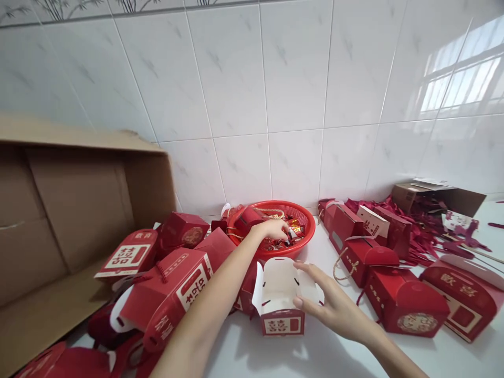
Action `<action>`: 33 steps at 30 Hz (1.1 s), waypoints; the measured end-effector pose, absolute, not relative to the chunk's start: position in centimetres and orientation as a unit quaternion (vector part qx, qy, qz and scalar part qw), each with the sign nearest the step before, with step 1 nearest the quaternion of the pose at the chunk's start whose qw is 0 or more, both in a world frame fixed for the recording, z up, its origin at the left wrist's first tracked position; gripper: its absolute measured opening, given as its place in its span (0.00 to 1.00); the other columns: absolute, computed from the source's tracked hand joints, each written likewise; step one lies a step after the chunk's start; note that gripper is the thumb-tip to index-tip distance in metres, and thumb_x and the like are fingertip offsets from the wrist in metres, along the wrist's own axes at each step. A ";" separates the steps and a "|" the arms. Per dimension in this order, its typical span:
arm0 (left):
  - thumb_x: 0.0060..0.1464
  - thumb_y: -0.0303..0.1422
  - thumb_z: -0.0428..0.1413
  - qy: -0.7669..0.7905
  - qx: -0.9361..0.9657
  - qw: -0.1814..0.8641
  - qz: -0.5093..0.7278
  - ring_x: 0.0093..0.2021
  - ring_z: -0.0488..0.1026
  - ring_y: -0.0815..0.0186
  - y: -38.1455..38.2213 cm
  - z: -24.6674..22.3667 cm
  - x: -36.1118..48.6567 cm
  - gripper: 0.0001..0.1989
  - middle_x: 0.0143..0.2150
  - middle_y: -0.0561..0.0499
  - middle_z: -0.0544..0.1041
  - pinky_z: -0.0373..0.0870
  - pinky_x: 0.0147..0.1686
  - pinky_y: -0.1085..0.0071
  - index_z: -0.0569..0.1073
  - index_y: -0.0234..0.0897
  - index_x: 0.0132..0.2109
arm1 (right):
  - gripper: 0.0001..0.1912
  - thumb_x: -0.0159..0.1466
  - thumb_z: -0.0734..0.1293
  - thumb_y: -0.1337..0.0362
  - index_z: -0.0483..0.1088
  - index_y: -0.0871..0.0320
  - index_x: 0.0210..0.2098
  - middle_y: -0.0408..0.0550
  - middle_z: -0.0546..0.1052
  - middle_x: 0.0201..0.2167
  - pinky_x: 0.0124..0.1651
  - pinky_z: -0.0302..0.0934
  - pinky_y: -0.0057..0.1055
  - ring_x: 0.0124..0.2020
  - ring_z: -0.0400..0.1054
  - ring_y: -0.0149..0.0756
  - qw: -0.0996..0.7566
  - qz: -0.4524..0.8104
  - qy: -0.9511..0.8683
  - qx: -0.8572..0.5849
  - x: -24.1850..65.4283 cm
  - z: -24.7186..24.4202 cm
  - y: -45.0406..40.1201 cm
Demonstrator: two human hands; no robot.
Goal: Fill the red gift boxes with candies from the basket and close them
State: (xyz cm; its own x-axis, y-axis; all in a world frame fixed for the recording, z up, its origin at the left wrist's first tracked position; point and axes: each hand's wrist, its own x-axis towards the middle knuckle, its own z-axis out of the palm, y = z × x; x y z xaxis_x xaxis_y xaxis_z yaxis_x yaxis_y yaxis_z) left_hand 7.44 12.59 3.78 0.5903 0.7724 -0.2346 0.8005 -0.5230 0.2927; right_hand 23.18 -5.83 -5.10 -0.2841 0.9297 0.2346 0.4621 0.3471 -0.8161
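My left hand [274, 229] reaches down into a red plastic basket [309, 233] of wrapped candies [296, 230]. Its fingers curl down among the sweets, and their tips are partly hidden, so what they pinch is unclear. In front of the basket stands a small red gift box [283, 324] with its top flaps up, showing a white inside that looks bare. My right hand [331, 302] grips this box at its right side, thumb and fingers against the flap. A folded red box [249, 218] with rope cord lies in the basket's left part.
Red gift boxes [177, 283] are heaped on the left beside a large open cardboard carton [149, 194]. More closed red boxes [407, 302] stand at the right. Behind them are dark red ribbons [423, 236] and a small carton [462, 199]. A tiled wall [295, 163] bounds the white table.
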 end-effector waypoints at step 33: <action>0.64 0.36 0.58 0.487 0.831 0.268 0.012 0.50 0.76 0.58 17.2 -0.6 7.1 0.16 0.55 0.44 0.75 0.76 0.49 0.56 0.73 0.36 0.56 | 0.34 0.65 0.68 0.48 0.61 0.52 0.66 0.56 0.66 0.65 0.54 0.70 0.40 0.64 0.63 0.52 0.358 0.335 -0.739 -0.462 23.4 -4.6 -5.9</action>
State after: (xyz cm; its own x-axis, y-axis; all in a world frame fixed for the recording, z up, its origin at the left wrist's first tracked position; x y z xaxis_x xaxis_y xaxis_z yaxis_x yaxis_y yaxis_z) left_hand 7.09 17.18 -0.63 0.5254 0.8163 -0.2401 0.8030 -0.3823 0.4573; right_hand 23.38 -5.95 -4.62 -0.3158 0.9230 0.2198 0.4428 0.3482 -0.8263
